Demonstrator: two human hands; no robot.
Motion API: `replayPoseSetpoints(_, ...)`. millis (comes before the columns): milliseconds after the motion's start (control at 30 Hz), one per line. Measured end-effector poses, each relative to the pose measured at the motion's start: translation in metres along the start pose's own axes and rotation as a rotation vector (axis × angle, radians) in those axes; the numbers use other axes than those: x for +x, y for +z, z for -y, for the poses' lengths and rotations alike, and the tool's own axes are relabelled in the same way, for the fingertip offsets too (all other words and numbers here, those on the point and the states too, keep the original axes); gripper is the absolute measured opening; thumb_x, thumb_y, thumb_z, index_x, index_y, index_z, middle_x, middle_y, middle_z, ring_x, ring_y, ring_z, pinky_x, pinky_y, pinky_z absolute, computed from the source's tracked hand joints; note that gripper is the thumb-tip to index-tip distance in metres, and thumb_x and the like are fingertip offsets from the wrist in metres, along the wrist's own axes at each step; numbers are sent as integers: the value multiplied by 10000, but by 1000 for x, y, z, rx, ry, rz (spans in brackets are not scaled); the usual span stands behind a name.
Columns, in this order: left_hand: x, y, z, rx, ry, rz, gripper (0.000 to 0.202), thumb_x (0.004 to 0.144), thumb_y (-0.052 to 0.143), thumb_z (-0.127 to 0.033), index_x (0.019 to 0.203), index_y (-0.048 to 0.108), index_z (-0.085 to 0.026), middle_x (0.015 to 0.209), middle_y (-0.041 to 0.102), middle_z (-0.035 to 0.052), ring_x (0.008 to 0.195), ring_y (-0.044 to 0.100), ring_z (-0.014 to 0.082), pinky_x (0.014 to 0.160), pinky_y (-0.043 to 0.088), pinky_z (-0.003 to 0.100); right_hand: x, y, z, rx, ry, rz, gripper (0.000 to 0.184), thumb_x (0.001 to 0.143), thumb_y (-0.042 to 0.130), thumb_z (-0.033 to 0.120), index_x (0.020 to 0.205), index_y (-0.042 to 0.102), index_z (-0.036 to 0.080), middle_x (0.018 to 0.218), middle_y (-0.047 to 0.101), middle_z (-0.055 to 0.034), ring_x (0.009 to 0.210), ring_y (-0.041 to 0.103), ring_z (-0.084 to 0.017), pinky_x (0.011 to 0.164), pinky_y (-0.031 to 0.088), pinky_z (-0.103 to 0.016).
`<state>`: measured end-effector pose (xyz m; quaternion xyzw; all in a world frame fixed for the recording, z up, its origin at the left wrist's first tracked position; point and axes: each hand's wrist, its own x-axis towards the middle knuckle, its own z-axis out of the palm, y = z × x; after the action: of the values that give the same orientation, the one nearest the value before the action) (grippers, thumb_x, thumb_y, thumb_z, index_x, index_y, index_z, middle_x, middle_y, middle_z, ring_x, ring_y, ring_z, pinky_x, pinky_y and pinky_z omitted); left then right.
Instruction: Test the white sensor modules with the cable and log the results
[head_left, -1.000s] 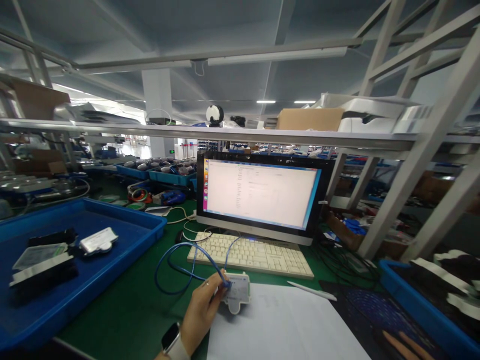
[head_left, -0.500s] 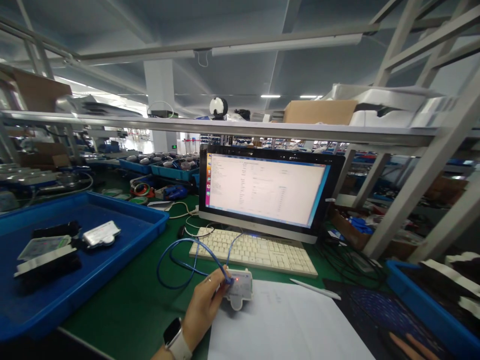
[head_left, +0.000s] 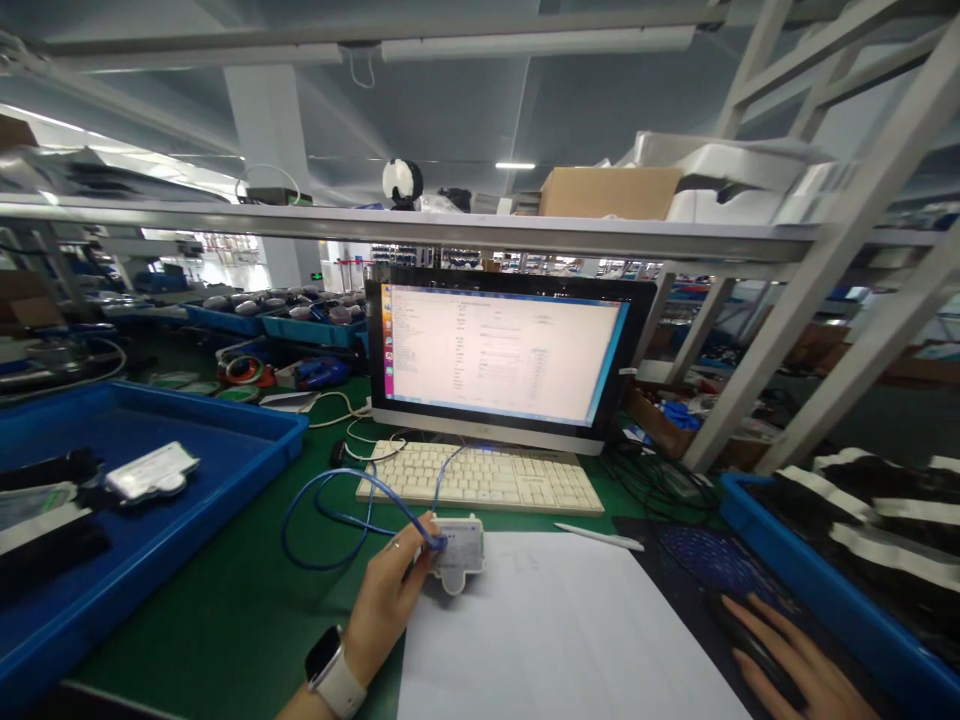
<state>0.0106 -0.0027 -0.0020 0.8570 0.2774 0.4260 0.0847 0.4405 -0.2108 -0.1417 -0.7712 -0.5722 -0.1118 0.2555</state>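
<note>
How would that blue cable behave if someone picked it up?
The blue cable would probably flex yet feel slightly springy, since it holds wide, rounded loops. It looks light, being thin. Lifting it might tug the white module, because one end meets it at the left hand.

Green bench (head_left: pixel 232 600), keyboard (head_left: pixel 480 478), paper (head_left: pixel 555 630), blue tray (head_left: pixel 232 495)

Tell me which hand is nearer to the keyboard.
Left. The left hand is just in front of the keyboard, toward its left end; the right hand is on the mouse, farther off to the right.
</note>
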Motion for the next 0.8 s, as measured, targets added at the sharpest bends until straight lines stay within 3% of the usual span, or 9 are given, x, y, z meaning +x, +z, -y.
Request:
replayPoseSetpoints(233,-1,-3,-2,36,-37,-15,256,876,486,-149,1129,514,-181,1145,594,70,1081,567,147,942,459,264,7,-12,18,-94,-54,-77,475,869,384,498,1251,538,262,1304,487,-50,1069,564,-267,779,538,-414)
replayPoseSetpoints(367,-9,-29,-7,44,-164,-97,229,877,500,-228,1093,471,-158,1035,607,72,960,613,139,850,502,231,22,-34,46,-208,-151,-235,502,876,385,490,1182,578,142,1300,471,-131,1224,400,-357,908,426,-529)
replayPoseSetpoints(467,-17,-57,-8,135,-219,-61,259,872,492,-325,1056,497,-143,864,614,45,732,634,122,643,527,173,44,-46,74,-180,-249,-280,394,884,419,407,1082,617,130,1178,557,-121,1159,454,-302,940,399,-471)
replayPoseSetpoints(533,-23,-73,-6,252,-230,-31,312,866,463,-392,1018,531,-129,815,600,52,630,607,126,507,498,178,63,-45,95,-132,-309,-226,299,888,432,311,1043,634,156,1102,599,-84,1055,513,-233,911,419,-382)
replayPoseSetpoints(600,-31,-82,0,347,-261,25,374,860,428,-441,1014,556,-125,841,600,68,607,594,135,474,486,203,84,-36,115,-105,-338,-99,269,876,435,216,1041,641,163,1068,618,-64,999,530,-199,874,426,-329)
replayPoseSetpoints(700,-44,-85,10,408,-347,182,416,855,403,-459,1087,563,-152,959,607,76,737,632,160,605,530,240,112,-15,141,-148,-290,143,301,832,465,111,1074,636,162,1047,629,-59,971,536,-196,813,424,-309)
replayPoseSetpoints(800,-55,-82,14,429,-417,278,428,878,350,-452,1137,557,-180,1019,600,68,816,642,165,674,538,258,131,6,156,-195,-280,221,277,790,504,68,1004,658,152,953,645,-66,889,555,-218,721,410,-321)
